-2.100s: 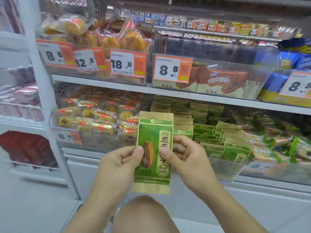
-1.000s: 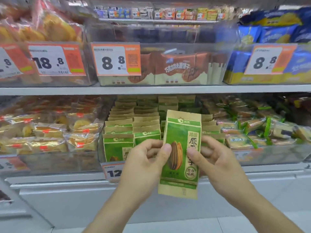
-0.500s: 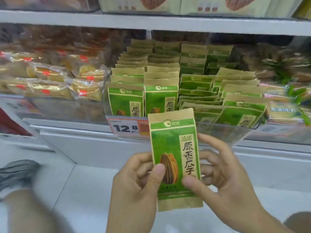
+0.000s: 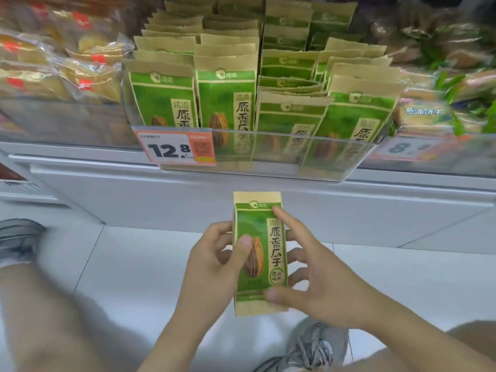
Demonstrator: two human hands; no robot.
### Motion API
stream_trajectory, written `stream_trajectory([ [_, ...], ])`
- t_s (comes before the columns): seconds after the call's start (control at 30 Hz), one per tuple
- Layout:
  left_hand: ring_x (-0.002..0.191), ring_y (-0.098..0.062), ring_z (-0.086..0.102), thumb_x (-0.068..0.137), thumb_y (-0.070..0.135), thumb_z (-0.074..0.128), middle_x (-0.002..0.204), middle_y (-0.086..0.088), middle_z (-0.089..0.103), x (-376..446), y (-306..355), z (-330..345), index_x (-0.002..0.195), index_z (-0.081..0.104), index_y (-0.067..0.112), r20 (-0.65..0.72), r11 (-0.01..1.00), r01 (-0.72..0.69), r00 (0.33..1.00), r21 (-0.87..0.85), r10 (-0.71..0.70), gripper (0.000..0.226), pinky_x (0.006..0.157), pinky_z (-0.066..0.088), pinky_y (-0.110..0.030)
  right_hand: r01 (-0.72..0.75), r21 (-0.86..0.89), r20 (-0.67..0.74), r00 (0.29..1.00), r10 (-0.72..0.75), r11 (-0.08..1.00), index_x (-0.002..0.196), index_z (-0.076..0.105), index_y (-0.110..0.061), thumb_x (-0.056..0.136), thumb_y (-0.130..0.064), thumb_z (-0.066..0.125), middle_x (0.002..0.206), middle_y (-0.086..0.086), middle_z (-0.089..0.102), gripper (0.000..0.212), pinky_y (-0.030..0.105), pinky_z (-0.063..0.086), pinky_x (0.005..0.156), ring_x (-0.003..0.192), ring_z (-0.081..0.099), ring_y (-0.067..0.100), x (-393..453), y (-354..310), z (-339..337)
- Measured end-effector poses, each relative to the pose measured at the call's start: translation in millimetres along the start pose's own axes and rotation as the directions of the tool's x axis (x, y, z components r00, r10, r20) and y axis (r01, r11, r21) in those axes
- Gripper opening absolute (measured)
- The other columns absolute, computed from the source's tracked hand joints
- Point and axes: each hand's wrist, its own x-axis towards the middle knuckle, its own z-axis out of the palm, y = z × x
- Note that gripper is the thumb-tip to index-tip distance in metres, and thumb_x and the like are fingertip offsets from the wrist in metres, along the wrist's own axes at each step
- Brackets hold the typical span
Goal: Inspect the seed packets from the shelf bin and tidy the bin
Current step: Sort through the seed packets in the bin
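White floor tiles [image 4: 139,264] lie below a clear shelf bin [image 4: 281,157] of green packets at twelve o'clock (price tag [image 4: 175,148] at its left corner), while the left hand [image 4: 214,267] and right hand [image 4: 316,280] pinch one upright seed packet [image 4: 259,253] at six o'clock.

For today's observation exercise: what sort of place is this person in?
Most likely a shop's snack aisle: a clear shelf bin full of identical seed packets, and a printed price tag reading 12.8 on its front.

white shelf [image 4: 268,181] under clear bin [image 4: 268,157] of upright green seed packets [image 4: 225,100]
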Motion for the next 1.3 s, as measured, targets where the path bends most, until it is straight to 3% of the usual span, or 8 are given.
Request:
stream_trajectory([
  [0.17, 0.072, -0.016, 0.072, 0.098, 0.052, 0.039, 0.084, 0.005, 0.073, -10, 3, 15, 0.099, 0.057, 0.015, 0.025, 0.998, -0.057, 0.998, 0.039, 0.056, 0.041, 0.062, 0.059, -0.032, 0.01, 0.1, -0.093, 0.996, -0.001, 0.995, 0.151, 0.028, -0.051, 0.084, -0.054, 0.068, 0.12, -0.035, 0.057, 0.078, 0.034, 0.058, 0.09, 0.108, 0.068, 0.007, 15, 1, -1],
  [0.33, 0.058, -0.018, 0.062, 0.102, 0.042, 0.032, 0.067, -0.002, 0.066, -10, 8, 18, 0.086, 0.05, 0.011, -0.011, 0.984, -0.142, 0.989, 0.109, 0.144, 0.039, 0.053, 0.054, -0.033, -0.079, 0.206, 0.077, 0.995, 0.064, 0.975, 0.143, 0.041, -0.056, 0.082, -0.081, 0.055, 0.124, -0.007, 0.064, 0.067, 0.051, 0.054, 0.101, 0.11, 0.069, 0.016, 21, -1, 6],
  [0.43, 0.062, -0.025, 0.064, 0.106, 0.031, 0.033, 0.07, -0.008, 0.065, -9, 4, 16, 0.09, 0.054, 0.009, 0.061, 0.979, -0.136, 0.99, 0.154, 0.128, 0.034, 0.059, 0.057, -0.044, -0.116, 0.236, 0.11, 0.99, 0.092, 0.965, 0.132, 0.051, -0.052, 0.091, -0.073, 0.043, 0.106, -0.002, 0.069, 0.047, 0.054, 0.059, 0.09, 0.099, 0.068, 0.017, 20, 1, 10],
  [0.67, 0.053, -0.02, 0.064, 0.101, 0.036, 0.035, 0.065, 0.001, 0.066, -14, -3, 19, 0.088, 0.055, 0.011, 0.048, 0.988, -0.138, 0.99, 0.069, 0.135, 0.035, 0.051, 0.052, -0.027, -0.134, 0.219, 0.049, 0.991, 0.126, 0.967, 0.13, 0.052, -0.048, 0.094, -0.065, 0.036, 0.096, -0.002, 0.074, 0.043, 0.054, 0.053, 0.098, 0.092, 0.071, 0.017, 22, 8, 12],
  [0.83, 0.061, -0.025, 0.067, 0.095, 0.041, 0.047, 0.07, -0.001, 0.068, -18, -7, 19, 0.091, 0.053, 0.008, 0.103, 0.997, -0.066, 0.992, -0.05, 0.071, 0.034, 0.056, 0.056, -0.032, -0.145, 0.223, -0.041, 0.987, 0.158, 0.964, 0.121, 0.057, -0.038, 0.104, -0.059, 0.035, 0.091, 0.008, 0.07, 0.035, 0.048, 0.059, 0.079, 0.079, 0.069, 0.019, 24, 8, 16],
  [0.97, 0.07, -0.019, 0.069, 0.094, 0.043, 0.062, 0.079, 0.009, 0.068, -19, -10, 16, 0.088, 0.056, 0.018, 0.3, 0.988, -0.012, 0.953, 0.151, -0.035, 0.026, 0.064, 0.061, -0.042, -0.164, 0.22, -0.238, 0.947, 0.216, 0.962, 0.109, 0.059, -0.043, 0.09, -0.072, 0.038, 0.104, -0.008, 0.071, 0.041, 0.049, 0.056, 0.094, 0.093, 0.07, 0.016, 34, 15, 7],
  [1.1, 0.07, -0.015, 0.07, 0.1, 0.042, 0.054, 0.087, 0.006, 0.072, -25, -11, 24, 0.09, 0.058, 0.021, 0.415, 0.965, -0.001, 0.903, 0.264, -0.113, 0.023, 0.071, 0.06, -0.047, -0.233, 0.28, -0.283, 0.907, 0.312, 0.931, 0.112, 0.056, -0.033, 0.1, -0.062, 0.037, 0.112, 0.001, 0.067, 0.036, 0.035, 0.058, 0.073, 0.085, 0.072, 0.018, 42, 12, 0],
  [1.3, 0.067, -0.003, 0.068, 0.103, 0.024, 0.05, 0.081, 0.011, 0.074, -28, -16, 29, 0.084, 0.057, 0.029, 0.427, 0.952, -0.059, 0.901, 0.299, -0.078, 0.021, 0.074, 0.057, -0.026, -0.296, 0.21, -0.236, 0.91, 0.342, 0.932, 0.107, 0.055, -0.04, 0.077, -0.081, 0.038, 0.108, -0.007, 0.067, 0.053, 0.047, 0.049, 0.104, 0.101, 0.066, 0.018, 41, 19, 2],
])
